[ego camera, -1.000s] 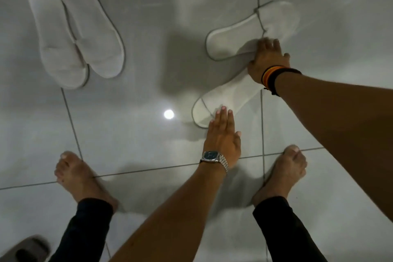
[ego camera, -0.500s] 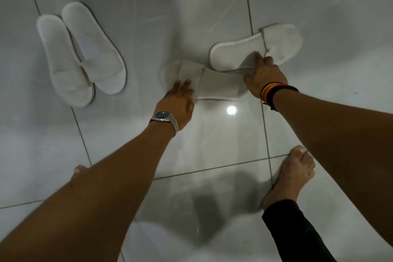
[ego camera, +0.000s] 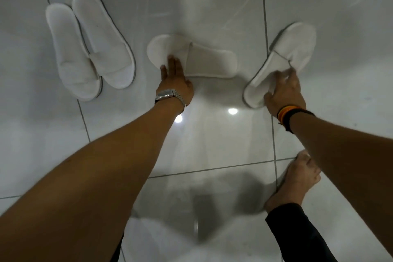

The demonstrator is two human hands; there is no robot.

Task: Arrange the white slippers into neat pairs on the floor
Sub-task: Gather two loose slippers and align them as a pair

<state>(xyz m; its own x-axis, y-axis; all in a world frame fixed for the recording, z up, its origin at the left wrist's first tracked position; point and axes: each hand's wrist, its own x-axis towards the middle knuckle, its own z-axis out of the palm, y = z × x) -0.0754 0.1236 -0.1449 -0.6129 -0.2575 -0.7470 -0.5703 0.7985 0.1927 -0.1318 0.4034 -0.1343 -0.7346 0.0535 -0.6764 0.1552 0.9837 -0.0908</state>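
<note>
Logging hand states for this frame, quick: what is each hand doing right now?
Left hand: open, fingers flat on the toe end of the middle slipper, not gripping.
Right hand: closed on the right slipper.

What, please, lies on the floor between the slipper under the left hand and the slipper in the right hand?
Only bare glossy tile: the head view shows nothing between the middle slipper and the right slipper.
</note>
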